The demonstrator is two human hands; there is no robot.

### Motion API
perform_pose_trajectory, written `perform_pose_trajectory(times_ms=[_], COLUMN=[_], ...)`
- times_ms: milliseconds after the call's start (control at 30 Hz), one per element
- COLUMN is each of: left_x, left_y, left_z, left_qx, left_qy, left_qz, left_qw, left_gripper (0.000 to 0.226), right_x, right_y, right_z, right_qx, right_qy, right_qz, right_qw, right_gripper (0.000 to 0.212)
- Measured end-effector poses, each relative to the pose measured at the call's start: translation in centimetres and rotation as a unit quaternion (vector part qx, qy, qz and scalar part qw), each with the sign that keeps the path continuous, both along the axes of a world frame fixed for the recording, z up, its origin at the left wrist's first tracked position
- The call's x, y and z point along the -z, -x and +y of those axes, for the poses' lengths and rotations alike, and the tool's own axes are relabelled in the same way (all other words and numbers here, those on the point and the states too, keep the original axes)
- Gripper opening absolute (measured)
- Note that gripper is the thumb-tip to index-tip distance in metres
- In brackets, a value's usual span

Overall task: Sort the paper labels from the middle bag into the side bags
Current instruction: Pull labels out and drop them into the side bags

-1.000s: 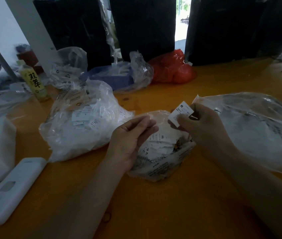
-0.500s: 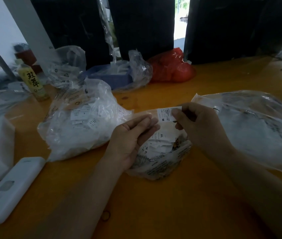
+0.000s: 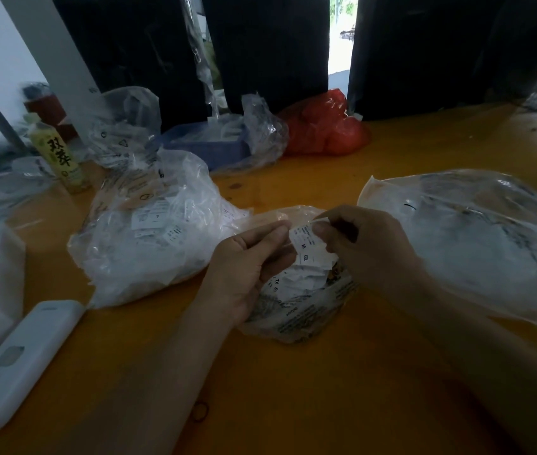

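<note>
From the head view, the right hand [image 3: 364, 247] pinched a paper label [image 3: 304, 239] marked M, just above the mouth of the middle bag [image 3: 306, 310]; a second earlier that hand had held the slip higher and nearer the right bag [image 3: 477, 238], so the label had come down and leftward; the left hand [image 3: 247, 264] had closed in, its fingertips [image 3: 280, 229] now touching or pinching the slip's left edge, though I could not tell which; its grip looked curled and light. Another label [image 3: 308, 257] reading XXL lay just beneath, in the middle bag's heap; the left bag [image 3: 148, 231] sat full of slips on the orange surface [image 3: 293, 389]. The shift suggested the slip was being read or passed across, not yet sorted; plenty of labels remained.
</note>
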State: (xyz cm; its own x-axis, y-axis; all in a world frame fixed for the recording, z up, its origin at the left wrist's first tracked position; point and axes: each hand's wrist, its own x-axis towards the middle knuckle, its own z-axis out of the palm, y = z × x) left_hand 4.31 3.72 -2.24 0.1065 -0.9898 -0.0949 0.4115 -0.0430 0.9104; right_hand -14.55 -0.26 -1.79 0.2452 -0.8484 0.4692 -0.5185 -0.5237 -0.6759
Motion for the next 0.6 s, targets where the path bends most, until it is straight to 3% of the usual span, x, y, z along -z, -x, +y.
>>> perform_pose_trajectory(times_ms=[100, 233, 300, 467, 600], left_x=[0.03, -0.05, -0.19, -0.43, -0.64], left_y=[0.23, 0.45, 0.43, 0.62, 0.78], left_z=[0.11, 0.37, 0.37, 0.5, 0.68], left_qx=[-0.001, -0.006, -0.023, -0.038, -0.036], left_qy=[0.002, 0.008, 0.004, -0.003, -0.002], left_qz=[-0.039, -0.068, -0.06, -0.052, -0.058], left_qw=[0.999, 0.998, 0.998, 0.998, 0.998], left_gripper=[0.027, 0.024, 0.024, 0.03, 0.035], right_x=[0.14, 0.29, 0.25, 0.21, 0.14], right_y=[0.05, -0.13, -0.15, -0.39, -0.63], right_z=[0.05, 0.09, 0.1, 0.62, 0.84], right_qx=[-0.017, -0.02, -0.012, -0.026, 0.004], right_qy=[-0.03, -0.073, -0.084, -0.061, -0.027], right_qz=[-0.015, -0.078, -0.12, -0.118, -0.125], right_qw=[0.999, 0.994, 0.989, 0.991, 0.992], right_gripper=[0.007, 0.022, 0.015, 0.001, 0.003])
